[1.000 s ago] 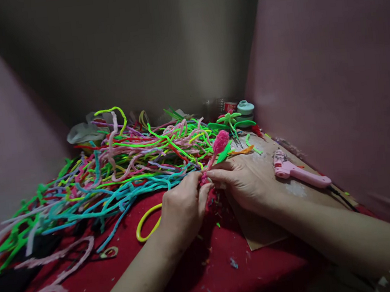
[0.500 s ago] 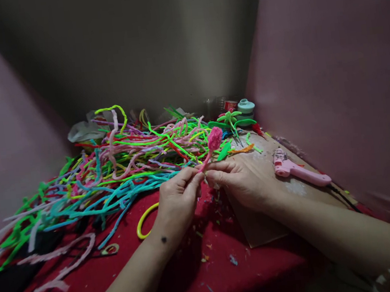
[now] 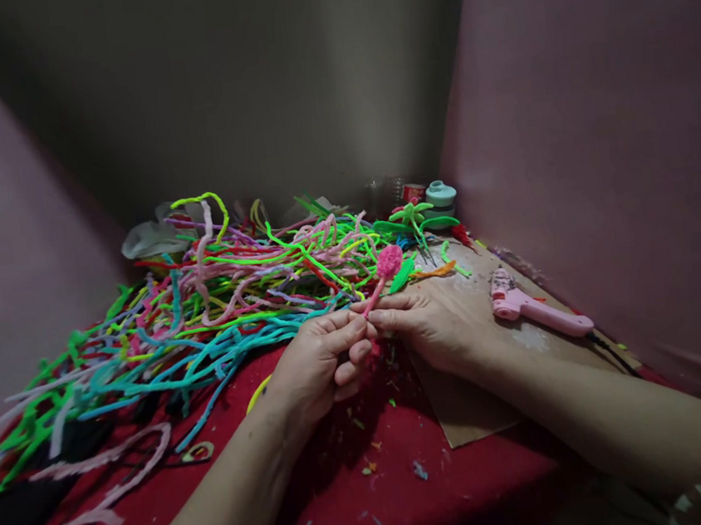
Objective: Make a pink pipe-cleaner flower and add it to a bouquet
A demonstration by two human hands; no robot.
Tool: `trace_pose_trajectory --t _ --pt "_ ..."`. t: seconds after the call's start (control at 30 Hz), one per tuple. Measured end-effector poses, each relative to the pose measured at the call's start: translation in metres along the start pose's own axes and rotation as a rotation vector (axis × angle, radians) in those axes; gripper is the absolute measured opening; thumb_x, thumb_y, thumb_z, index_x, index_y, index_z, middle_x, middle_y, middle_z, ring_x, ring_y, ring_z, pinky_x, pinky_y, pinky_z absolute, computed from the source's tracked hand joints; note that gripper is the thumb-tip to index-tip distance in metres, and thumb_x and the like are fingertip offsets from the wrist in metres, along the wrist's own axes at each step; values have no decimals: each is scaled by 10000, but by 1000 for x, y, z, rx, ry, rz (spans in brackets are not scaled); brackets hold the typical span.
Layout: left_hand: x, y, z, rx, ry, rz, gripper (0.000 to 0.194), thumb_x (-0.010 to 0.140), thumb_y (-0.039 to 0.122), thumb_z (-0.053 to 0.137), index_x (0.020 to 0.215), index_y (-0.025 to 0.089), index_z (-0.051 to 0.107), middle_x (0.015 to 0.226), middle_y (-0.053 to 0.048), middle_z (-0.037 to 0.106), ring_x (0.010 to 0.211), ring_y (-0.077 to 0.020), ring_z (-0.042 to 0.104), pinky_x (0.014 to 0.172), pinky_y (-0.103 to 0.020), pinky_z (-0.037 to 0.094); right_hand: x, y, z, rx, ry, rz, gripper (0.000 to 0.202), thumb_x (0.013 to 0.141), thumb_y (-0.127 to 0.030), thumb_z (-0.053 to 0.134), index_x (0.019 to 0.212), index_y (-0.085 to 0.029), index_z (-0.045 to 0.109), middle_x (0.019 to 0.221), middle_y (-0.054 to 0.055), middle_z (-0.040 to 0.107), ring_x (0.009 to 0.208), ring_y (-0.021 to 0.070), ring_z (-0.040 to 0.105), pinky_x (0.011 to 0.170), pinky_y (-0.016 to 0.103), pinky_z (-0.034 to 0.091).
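A fuzzy pink piece, with a rounded head and a thin pink stem, leans up and to the right between my hands. My left hand pinches the lower end of the stem between thumb and index finger, its other fingers curled below. From the right, my right hand pinches the same stem near its base, fingertips almost touching the left ones. Behind my hands lies a big tangled heap of coloured pipe cleaners. Just beside the pink head is a green leaf shape.
A pink glue gun lies on cardboard at the right. Further back stand a green fuzzy flower and a pale blue-lidded jar. Scraps dot the red cloth; a yellow ring is partly behind my left wrist.
My left hand has turned, so its curled lower fingers now show and it covers more of the yellow ring. The pink piece has dropped slightly and tilts more to the right.
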State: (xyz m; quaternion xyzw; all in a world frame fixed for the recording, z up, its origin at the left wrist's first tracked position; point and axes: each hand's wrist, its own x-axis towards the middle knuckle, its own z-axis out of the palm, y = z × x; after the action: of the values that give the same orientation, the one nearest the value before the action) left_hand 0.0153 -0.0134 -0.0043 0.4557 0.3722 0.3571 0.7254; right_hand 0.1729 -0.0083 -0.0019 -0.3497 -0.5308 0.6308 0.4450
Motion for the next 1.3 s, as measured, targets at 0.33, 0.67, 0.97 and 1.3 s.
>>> trace_pose_trajectory --t 0.33,0.67,0.97,1.3 --pt "4 -9 5 745 359 360 168 782 333 559 754 168 555 547 37 544 446 -90 474 450 -200 372 -11 -26 15 -230 177 -4 215 706 -162 613 491 -167 606 489 -5 488 525 113 397 547 256 337" --pt "6 -21 -3 1199 463 708 156 871 241 435 821 191 573 650 21 572 566 -97 512 576 -196 368 -13 -30 16 -296 110 5 336 753 -152 588 423 -173 534 451 -32 375 533 102 375 569 249 323" --pt "3 -7 7 676 350 406 193 811 286 510 665 166 549 542 44 498 476 -73 391 475 -190 315 -10 -18 13 -166 80 45 131 745 -169 602 690 -187 719 567 -11 570 543 102 462 576 243 380" --pt "-1 -1 4 105 94 113 186 779 309 598 715 157 511 473 81 421 337 -7 227 351 -145 150 -9 -17 8 -165 96 4 143 711 -116 602 647 -182 711 541 -10 559 556 113 472 607 256 411"
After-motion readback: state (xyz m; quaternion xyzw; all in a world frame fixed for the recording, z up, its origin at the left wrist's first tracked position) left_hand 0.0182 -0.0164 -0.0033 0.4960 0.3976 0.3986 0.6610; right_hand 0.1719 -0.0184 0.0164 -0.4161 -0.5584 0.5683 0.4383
